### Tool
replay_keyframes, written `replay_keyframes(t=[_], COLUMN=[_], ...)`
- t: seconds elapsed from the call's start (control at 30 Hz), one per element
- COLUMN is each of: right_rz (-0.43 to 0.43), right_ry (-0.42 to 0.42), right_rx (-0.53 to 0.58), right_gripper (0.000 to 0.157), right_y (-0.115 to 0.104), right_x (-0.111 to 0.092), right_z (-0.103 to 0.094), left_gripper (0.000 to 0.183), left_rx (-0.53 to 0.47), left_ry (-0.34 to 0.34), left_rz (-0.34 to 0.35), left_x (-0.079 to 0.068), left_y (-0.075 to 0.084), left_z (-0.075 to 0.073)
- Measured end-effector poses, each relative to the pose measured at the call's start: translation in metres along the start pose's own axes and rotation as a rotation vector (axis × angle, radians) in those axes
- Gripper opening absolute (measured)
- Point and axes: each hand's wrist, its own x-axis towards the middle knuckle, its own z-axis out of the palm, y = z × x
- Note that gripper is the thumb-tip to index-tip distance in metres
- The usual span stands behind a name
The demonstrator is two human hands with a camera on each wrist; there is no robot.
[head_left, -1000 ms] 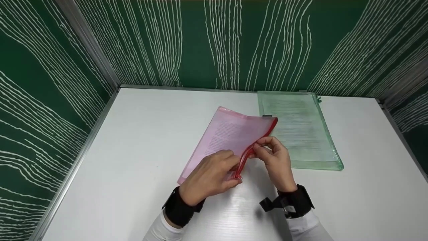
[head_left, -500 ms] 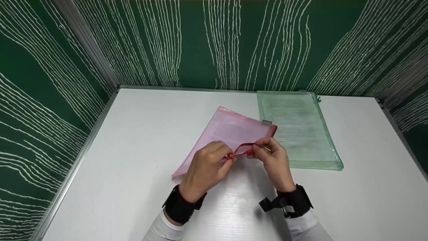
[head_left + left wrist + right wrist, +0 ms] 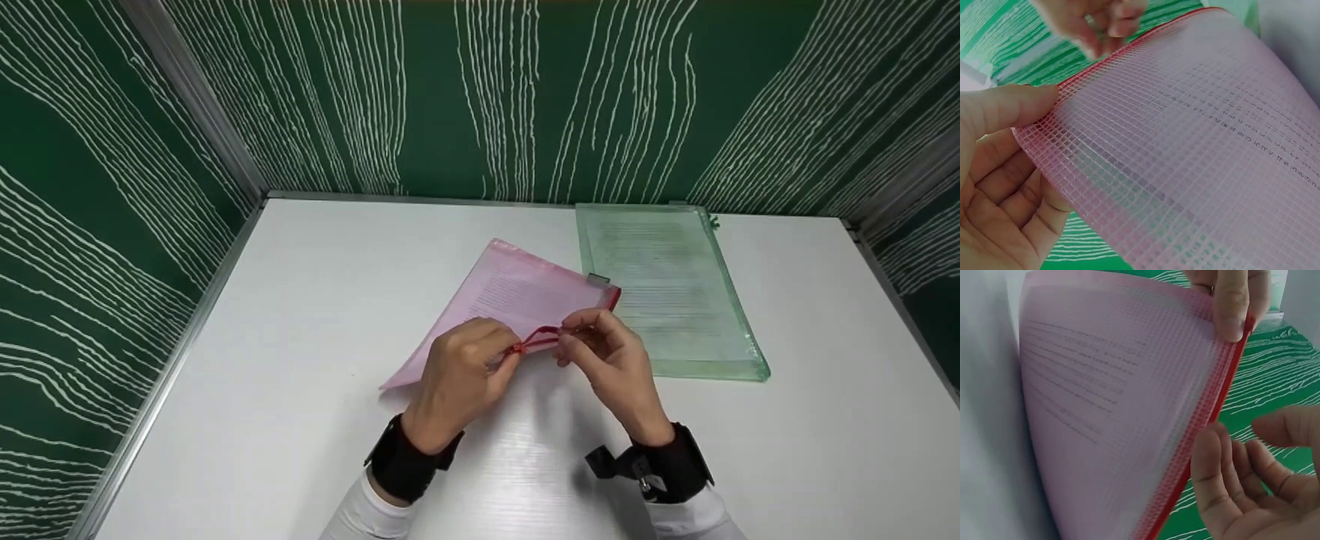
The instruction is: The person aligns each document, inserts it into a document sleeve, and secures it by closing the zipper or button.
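A pink mesh zip document pouch (image 3: 525,281) with printed paper inside is tilted up along its red zipper edge (image 3: 1229,385). My left hand (image 3: 469,371) pinches the corner at the near end of that edge, thumb on one face and curled fingers on the other, as the left wrist view shows. The red strip bows into a small loop just right of this grip. My right hand (image 3: 615,367) is at the zipper edge. Its thumb (image 3: 1286,427) stands apart from the fingers, and the fingertips (image 3: 1210,444) lie right at the red strip.
A green mesh zip pouch (image 3: 667,292) with printed paper inside lies flat at the back right, partly overlapped by the pink pouch's corner. The white table (image 3: 315,300) is bordered by green walls (image 3: 435,97) with pale wavy lines.
The left hand has shifted from the pouch's near corner to pinching it farther up, raising that corner. The right hand's pinch on the red edge has loosened, thumb and fingers now apart.
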Motion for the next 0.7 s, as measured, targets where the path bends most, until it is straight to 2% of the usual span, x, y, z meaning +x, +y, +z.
replay_keyframes(t=[0.1,0.2,0.3,0.5,0.7], right_rz=[-0.149,-0.294,-0.386,-0.471,-0.500], right_ry=[-0.093,-0.160,-0.201,-0.188,-0.148], right_rx=[-0.018,-0.092,-0.174,-0.285,-0.335], right_gripper=[0.020,0.025,0.030,0.026,0.018], right_y=[-0.003,-0.004,-0.004,-0.001,0.001], right_x=[-0.003,-0.004,-0.003,-0.002,-0.002], right_z=[0.004,0.008,0.012,0.016,0.018], left_gripper=[0.014,0.014,0.014,0.014,0.015], left_rx=[0.003,0.012,0.017,0.043,0.060], left_ry=[-0.002,-0.003,-0.010,-0.037,-0.054], left_rz=[0.006,0.021,0.036,0.064,0.083], left_x=[0.000,0.000,0.000,0.000,-0.001], left_y=[0.000,0.001,0.002,0.004,0.005], left_z=[0.000,0.000,0.001,0.001,0.002])
